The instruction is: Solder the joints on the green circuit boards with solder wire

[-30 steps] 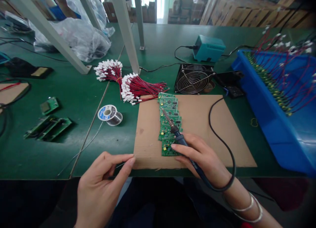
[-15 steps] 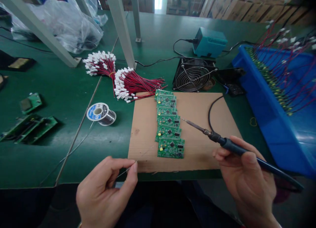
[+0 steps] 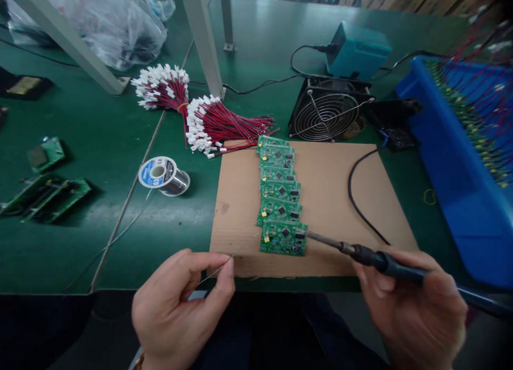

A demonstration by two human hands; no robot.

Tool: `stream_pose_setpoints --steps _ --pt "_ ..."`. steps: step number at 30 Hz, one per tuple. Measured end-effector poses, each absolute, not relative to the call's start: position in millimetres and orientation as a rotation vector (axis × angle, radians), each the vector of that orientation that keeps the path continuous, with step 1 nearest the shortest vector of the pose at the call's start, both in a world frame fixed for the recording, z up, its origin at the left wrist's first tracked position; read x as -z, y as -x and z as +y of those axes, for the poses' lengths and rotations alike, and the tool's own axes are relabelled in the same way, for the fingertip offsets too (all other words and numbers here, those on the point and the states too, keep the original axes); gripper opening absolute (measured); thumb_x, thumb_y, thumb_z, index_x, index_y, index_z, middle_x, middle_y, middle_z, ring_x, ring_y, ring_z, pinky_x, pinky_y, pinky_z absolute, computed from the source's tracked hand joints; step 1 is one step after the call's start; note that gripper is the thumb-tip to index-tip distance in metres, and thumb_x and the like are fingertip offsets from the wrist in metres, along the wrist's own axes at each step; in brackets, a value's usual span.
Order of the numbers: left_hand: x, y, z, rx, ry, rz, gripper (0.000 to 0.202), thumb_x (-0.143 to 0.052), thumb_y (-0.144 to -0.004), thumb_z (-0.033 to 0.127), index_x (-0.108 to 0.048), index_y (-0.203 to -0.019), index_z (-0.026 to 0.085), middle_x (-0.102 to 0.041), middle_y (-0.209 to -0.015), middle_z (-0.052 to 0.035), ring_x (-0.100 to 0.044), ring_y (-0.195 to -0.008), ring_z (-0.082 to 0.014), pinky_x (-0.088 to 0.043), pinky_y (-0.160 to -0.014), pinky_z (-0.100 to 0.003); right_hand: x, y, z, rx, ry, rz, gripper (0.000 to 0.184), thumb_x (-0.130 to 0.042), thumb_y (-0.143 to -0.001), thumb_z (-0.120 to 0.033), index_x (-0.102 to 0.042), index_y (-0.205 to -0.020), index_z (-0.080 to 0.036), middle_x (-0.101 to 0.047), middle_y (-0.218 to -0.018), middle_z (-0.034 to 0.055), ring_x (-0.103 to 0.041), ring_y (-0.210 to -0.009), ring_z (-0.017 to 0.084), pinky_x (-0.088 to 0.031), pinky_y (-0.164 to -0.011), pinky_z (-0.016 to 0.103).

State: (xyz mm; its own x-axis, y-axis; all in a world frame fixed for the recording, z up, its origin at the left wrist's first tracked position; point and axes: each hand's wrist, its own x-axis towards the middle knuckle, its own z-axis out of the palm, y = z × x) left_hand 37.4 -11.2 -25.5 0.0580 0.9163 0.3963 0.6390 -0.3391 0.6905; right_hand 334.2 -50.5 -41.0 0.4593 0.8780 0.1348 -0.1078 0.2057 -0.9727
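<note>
My left hand pinches a thin solder wire between thumb and forefinger, its free end pointing at the nearest board. That wire runs back to a solder spool on the left. In my right hand is a soldering iron, held like a pen. Its tip is at the right edge of the nearest circuit board; I cannot tell if they touch. Several more green circuit boards overlap in a column behind it on a cardboard sheet.
Bundles of red-black wires with white connectors lie behind the cardboard. A fan and a teal box stand farther back. On the right is a blue bin with wired parts. More boards lie at left, near metal posts.
The soldering iron has come down and nearer, from above the column to the nearest board's right edge. My left hand has shifted slightly right with the solder wire. The camera view has tilted down.
</note>
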Motion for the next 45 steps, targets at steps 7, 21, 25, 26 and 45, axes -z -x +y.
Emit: stream_pose_setpoints --steps 7,21,25,26,45 --pt "33 -42 -12 -1.231 -2.127 1.558 0.015 -0.082 -0.085 0.011 -0.074 -0.095 0.020 -0.044 -0.061 0.0083 -0.042 -0.052 -0.0071 -0.026 -0.045 -0.024 43 -319 -61 -0.667 1.322 -0.882 0.010 -0.076 -0.088 -0.033 -0.078 -0.091 -0.024 -0.074 -0.068 0.0054 -0.068 -0.049 0.026 -0.057 -0.041 0.039" --pt "34 -52 -9 -1.137 -2.341 1.584 0.015 -0.078 -0.088 0.011 -0.071 -0.094 0.023 -0.042 -0.055 0.0082 -0.040 -0.049 -0.0104 -0.037 -0.052 -0.029 51 -321 -46 -0.632 1.295 -0.970 0.003 -0.079 -0.085 -0.026 -0.079 -0.088 -0.026 -0.073 -0.069 0.0034 -0.068 -0.050 0.027 -0.057 -0.040 0.044" --pt "34 -54 -5 -1.163 -2.367 1.556 0.016 -0.081 -0.085 0.010 -0.072 -0.091 0.022 -0.045 -0.056 0.0087 -0.042 -0.049 -0.0092 -0.035 -0.051 -0.028 51 -318 -47 -0.573 1.333 -0.980 0.007 -0.081 -0.082 -0.029 -0.079 -0.086 -0.025 -0.075 -0.072 0.0024 -0.068 -0.049 0.025 -0.055 -0.037 0.042" --pt "34 -54 -4 -1.153 -2.374 1.542 0.015 -0.080 -0.085 0.010 -0.072 -0.090 0.022 -0.046 -0.056 0.0087 -0.042 -0.049 -0.0091 -0.035 -0.051 -0.027 51 -317 -47 -0.567 1.340 -0.978 0.008 -0.082 -0.081 -0.030 -0.079 -0.085 -0.024 -0.075 -0.072 0.0023 -0.068 -0.048 0.025 -0.054 -0.036 0.042" --pt "35 -54 1 -1.162 -2.357 1.454 0.015 -0.082 -0.082 0.008 -0.073 -0.085 0.019 -0.053 -0.058 0.0087 -0.044 -0.052 -0.0067 -0.037 -0.054 -0.025 53 -322 -49 -0.568 1.329 -1.033 0.008 -0.078 -0.079 -0.026 -0.078 -0.087 -0.025 -0.076 -0.074 0.0014 -0.070 -0.050 0.027 -0.058 -0.039 0.044"
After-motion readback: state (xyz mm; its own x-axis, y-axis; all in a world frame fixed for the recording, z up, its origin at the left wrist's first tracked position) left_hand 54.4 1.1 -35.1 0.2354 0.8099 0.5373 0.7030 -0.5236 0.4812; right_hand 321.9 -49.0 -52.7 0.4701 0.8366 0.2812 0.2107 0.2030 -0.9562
